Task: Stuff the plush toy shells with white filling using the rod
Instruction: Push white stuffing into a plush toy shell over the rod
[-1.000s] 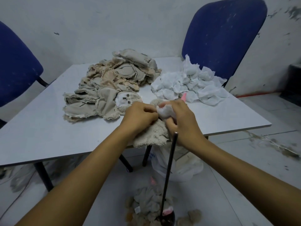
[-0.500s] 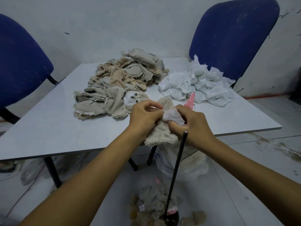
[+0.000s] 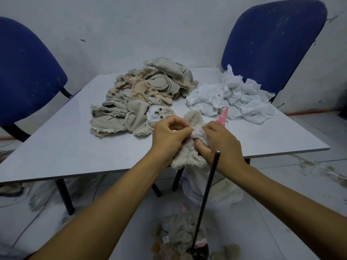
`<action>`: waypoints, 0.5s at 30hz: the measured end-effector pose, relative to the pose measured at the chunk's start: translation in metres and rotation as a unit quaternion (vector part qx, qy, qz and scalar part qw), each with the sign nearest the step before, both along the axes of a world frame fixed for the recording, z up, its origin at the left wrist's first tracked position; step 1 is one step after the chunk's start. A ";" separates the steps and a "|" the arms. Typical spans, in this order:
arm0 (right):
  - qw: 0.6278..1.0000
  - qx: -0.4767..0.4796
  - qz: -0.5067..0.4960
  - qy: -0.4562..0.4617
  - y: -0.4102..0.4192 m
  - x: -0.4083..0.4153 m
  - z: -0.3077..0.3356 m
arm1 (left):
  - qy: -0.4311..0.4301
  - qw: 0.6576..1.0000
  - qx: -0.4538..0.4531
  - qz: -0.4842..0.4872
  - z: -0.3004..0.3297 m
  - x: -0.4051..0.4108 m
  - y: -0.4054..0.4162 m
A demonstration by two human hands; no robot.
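The left hand (image 3: pixel 170 136) pinches the edge of a fuzzy cream plush toy shell (image 3: pixel 187 152), fingers curled tight on the cloth. The right hand (image 3: pixel 221 145) pinches a small wad of white filling (image 3: pixel 199 135) and presses it against the shell, right where the two hands meet. The shell lies at the near edge of the grey table (image 3: pixel 62 147). Its long way runs from near to far. One rounded end points away to the wall, and the other end hangs a little over the table edge. A pink pointed bit with white dots (image 3: pixel 222 118) sticks up just behind the right hand.

One thin black rod (image 3: pixel 206 197) stands nearly upright under the right wrist. Its top end is just beside that hand, but I cannot tell if it touches. Its bottom end sits in a dark round thing on the floor, partly cut off.

On the table are two heaps. One is a pile of flat beige toy shells (image 3: pixel 142 96), too many to count, with one small white face with two eyes (image 3: pixel 156 114) at its front. The other is a pile of white filling pieces (image 3: pixel 232 100), to the right of it.

A white plastic bag (image 3: pixel 214 194) hangs or stands under the table edge; what is inside is hidden. A clump of furry toys (image 3: pixel 178 233) lies on the floor. Two blue chairs (image 3: pixel 272 44) stand by the table, one on each side.
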State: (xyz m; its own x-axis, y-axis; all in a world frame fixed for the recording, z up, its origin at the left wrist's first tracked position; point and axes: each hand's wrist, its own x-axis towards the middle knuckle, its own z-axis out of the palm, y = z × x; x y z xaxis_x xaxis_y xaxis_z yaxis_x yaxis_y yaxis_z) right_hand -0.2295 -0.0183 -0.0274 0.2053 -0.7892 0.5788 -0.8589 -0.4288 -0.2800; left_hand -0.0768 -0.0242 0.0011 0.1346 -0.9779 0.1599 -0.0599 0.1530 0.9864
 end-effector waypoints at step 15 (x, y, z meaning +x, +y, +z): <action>0.996 0.004 0.049 -0.072 0.005 -0.003 -0.001 | 0.009 1.000 -0.012 -0.001 -0.002 -0.002 -0.002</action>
